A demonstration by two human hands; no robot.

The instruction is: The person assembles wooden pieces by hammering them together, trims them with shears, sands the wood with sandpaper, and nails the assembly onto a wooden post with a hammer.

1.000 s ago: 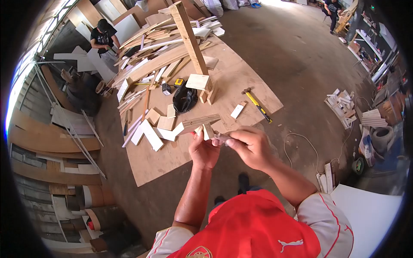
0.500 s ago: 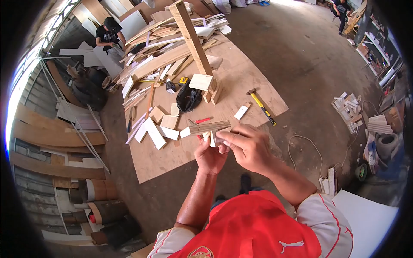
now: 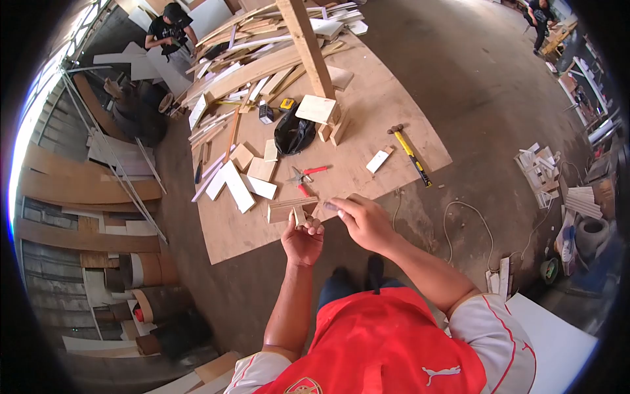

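Note:
My left hand point(image 3: 303, 245) is closed round a small wooden assembly point(image 3: 289, 209), a block with a short piece set across it, at the table's near edge. To its right, my right hand point(image 3: 363, 222) pinches a small greyish piece point(image 3: 331, 206), apart from the wood; what that piece is I cannot make out. Pliers with red handles point(image 3: 303, 178) lie open on the table point(image 3: 226, 253) just beyond the assembly. White and bare wood offcuts point(image 3: 237, 187) lie to the left. A small white-faced block point(image 3: 378, 160) and a yellow-handled hammer point(image 3: 411, 156) rest to the right.
An upright post point(image 3: 308, 49), a black plastic bag point(image 3: 293, 133) and a yellow tape measure point(image 3: 287, 104) stand or lie farther back. Beyond is a heap of wood strips point(image 3: 262, 56). One person point(image 3: 172, 31) is at the far left, another point(image 3: 539, 20) at the far right.
My right hand has drawn away to the right from the wooden assembly. My left hand has moved slightly left and down with the assembly, and the pliers now show fully. The view has shifted.

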